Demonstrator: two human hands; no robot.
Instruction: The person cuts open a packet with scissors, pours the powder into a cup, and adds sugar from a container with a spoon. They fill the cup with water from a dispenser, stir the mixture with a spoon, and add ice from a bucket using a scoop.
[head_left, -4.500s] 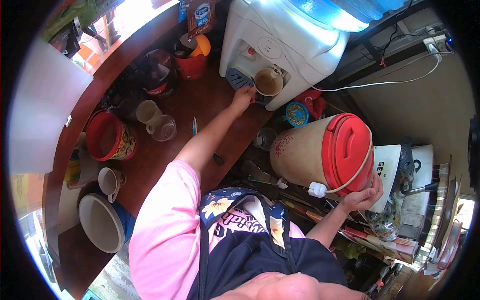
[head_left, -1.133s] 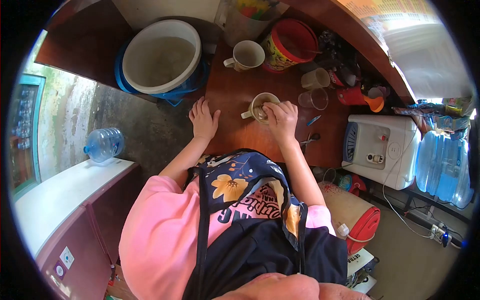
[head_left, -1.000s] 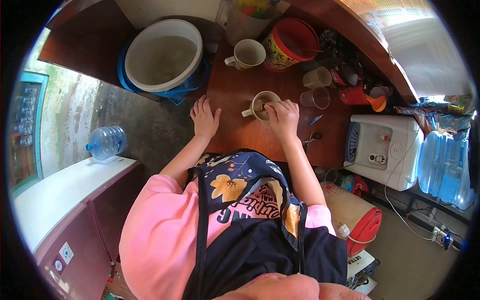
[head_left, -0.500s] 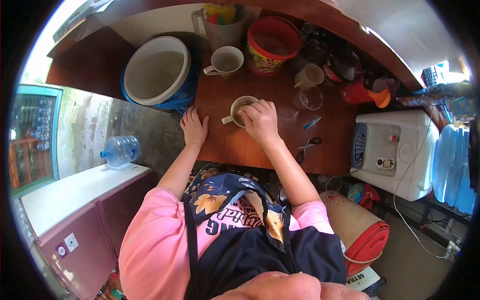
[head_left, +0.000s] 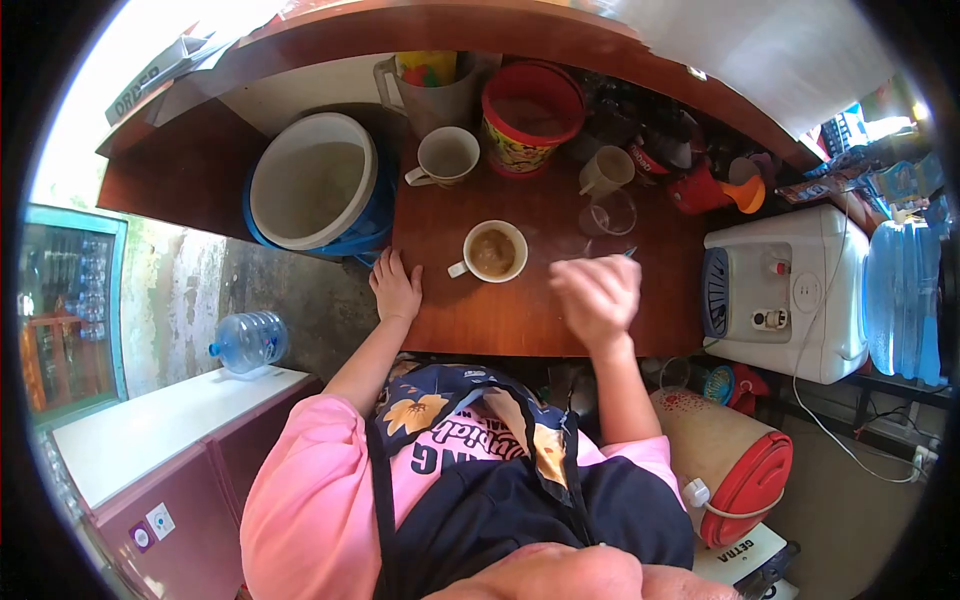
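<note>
A white cup [head_left: 515, 268] with light brown, frothy liquid stands upright on the brown wooden table, its handle toward the left. My left hand [head_left: 396, 288] lies with fingers spread on the table's left edge and holds nothing. Right of the cup, my right hand [head_left: 600, 300] is over the table, apart from the cup and smeared by motion. I cannot tell whether anything is in its fingers. It covers the place where scissors lay, and a small blue item [head_left: 630, 252] peeks out just behind it.
At the back are another white cup [head_left: 447, 155], a grey pitcher [head_left: 428, 103], a red bucket [head_left: 530, 155], a beige mug [head_left: 607, 170] and a clear plastic cup [head_left: 612, 213]. A large white tub [head_left: 262, 185] is left, a water dispenser [head_left: 745, 335] right, a red-lidded cooler [head_left: 715, 450] below.
My right hand has left the cup and moved to the right, toward the scissors. The brown liquid now shows fully. My left hand stays on the table edge; the camera view has tilted a little.
</note>
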